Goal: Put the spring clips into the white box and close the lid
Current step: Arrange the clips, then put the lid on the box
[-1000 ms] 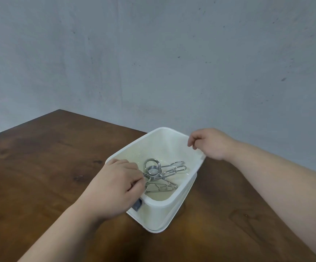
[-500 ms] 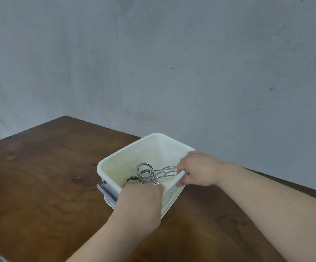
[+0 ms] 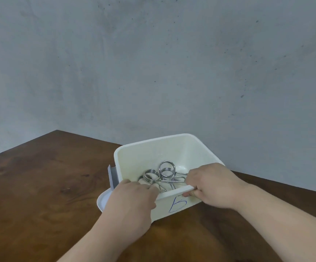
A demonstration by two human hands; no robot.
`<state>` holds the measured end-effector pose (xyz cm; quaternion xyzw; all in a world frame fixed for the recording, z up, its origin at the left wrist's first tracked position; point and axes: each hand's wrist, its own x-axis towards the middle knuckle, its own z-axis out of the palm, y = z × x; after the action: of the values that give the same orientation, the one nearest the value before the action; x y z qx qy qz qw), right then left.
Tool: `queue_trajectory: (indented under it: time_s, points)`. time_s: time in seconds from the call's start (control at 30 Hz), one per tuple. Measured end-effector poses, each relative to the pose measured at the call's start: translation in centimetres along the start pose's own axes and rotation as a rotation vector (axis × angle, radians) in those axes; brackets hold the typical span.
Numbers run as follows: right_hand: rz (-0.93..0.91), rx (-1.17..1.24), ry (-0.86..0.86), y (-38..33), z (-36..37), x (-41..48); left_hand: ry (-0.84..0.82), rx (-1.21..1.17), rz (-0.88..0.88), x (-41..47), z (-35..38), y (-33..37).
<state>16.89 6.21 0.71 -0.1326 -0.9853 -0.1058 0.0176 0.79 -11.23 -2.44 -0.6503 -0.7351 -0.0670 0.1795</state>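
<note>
On the white box [image 3: 164, 148], marked "5", left hand [image 3: 132, 203] and right hand [image 3: 212, 186] pinch its near rim.

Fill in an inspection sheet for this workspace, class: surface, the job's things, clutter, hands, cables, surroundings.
Surface: brown wooden table, bare around the box.
Job's things: white box open, a blue mark on its near wall; metal spring clips lie inside; lid sits under the box, not closed.
Clutter: nothing seen.
Hands: left hand and right hand both grip the box's near rim.
Cables: nothing seen.
Surroundings: grey speckled wall behind the table.
</note>
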Motion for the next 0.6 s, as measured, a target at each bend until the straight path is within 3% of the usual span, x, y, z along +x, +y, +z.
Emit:
queue_trajectory:
  time_s: [0.17, 0.4, 0.6]
  points:
    - [0.020, -0.009, 0.069, 1.2, -0.1, -5.4, 0.113, 0.024, 0.195, 1.5, 2.1, 1.5]
    - [0.219, -0.030, -0.082, 1.2, 1.8, -11.5, 0.087, -0.032, 0.374, 3.2, 4.6, 5.3]
    - [0.341, -0.002, -0.183, 0.5, 3.3, -13.5, 0.045, -0.140, 0.396, 3.2, 5.0, 7.1]
